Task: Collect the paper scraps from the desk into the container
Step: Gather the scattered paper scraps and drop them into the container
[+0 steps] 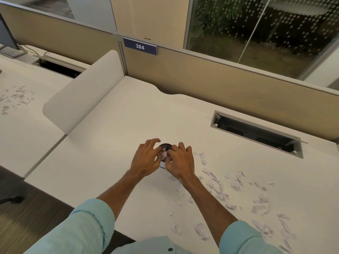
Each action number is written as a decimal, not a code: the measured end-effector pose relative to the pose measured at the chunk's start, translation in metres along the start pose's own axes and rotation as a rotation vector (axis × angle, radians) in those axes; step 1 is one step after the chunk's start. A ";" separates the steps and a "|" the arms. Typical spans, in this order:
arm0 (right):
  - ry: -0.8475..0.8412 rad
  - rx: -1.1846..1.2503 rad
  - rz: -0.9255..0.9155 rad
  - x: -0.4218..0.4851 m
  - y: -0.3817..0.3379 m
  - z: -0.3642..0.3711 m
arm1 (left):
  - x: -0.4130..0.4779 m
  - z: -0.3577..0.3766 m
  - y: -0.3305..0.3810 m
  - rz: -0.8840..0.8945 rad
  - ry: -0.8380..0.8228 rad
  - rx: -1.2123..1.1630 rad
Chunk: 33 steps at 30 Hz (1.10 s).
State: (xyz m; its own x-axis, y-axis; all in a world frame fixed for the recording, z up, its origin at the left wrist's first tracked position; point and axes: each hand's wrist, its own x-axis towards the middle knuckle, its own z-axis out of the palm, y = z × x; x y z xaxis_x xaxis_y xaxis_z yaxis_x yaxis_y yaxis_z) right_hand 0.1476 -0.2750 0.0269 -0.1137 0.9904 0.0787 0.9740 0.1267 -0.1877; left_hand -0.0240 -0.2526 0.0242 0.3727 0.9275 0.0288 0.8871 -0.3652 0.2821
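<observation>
A small dark mesh container stands on the white desk, with white paper scraps showing inside it. My left hand curls against its left side. My right hand is at its right side, fingertips pinched on scraps over the opening. Both hands hide most of the container. Several torn white paper scraps lie scattered on the desk to the right and toward the front edge.
A tan partition with a "384" label runs behind the desk. An open cable slot is at the back right. A white curved divider stands left; more scraps lie on the neighbouring desk.
</observation>
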 end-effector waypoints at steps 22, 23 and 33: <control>-0.208 0.018 0.033 0.008 -0.012 0.006 | -0.012 0.002 0.002 -0.032 -0.042 0.071; -0.210 0.021 0.029 0.009 -0.011 0.006 | -0.011 0.003 0.003 -0.039 -0.053 0.080; -0.047 0.099 0.020 -0.002 -0.008 0.002 | -0.008 0.000 0.010 -0.042 0.130 0.057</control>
State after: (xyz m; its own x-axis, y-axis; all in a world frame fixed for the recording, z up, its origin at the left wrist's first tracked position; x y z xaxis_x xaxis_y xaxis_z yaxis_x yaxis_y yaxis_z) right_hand 0.1393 -0.2776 0.0269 -0.1057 0.9940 0.0280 0.9523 0.1093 -0.2849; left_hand -0.0181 -0.2635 0.0270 0.3001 0.9431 0.1434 0.9166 -0.3267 0.2304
